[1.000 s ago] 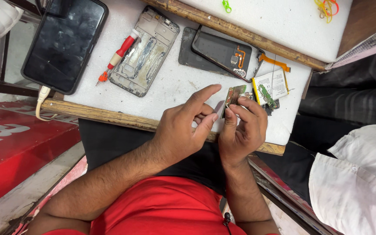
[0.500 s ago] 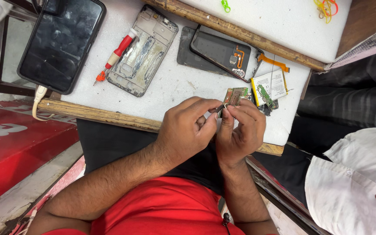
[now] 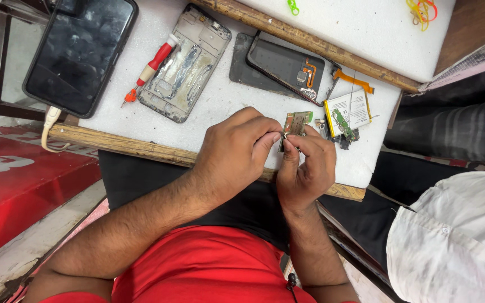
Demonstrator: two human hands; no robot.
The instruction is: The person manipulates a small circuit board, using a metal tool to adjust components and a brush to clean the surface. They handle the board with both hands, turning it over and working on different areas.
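A small green circuit board (image 3: 297, 122) is held just above the white work surface (image 3: 225, 104), near its front edge. My left hand (image 3: 237, 151) pinches the board's lower left side with curled fingers. My right hand (image 3: 308, 168) grips it from the right with thumb and forefinger. A thin dark metal piece (image 3: 282, 144) shows between the two thumbs; I cannot tell what it is.
On the surface lie a black phone (image 3: 79, 53) with a white cable, a red screwdriver (image 3: 150, 66), a bare phone frame (image 3: 186, 62), a dark back cover (image 3: 284, 64) with an orange flex, and a white battery (image 3: 348, 106). A person in white (image 3: 456, 235) sits at the right.
My left hand's fingers, spread out a second ago, have curled in and closed on the board. Both hands stay together at the same spot.
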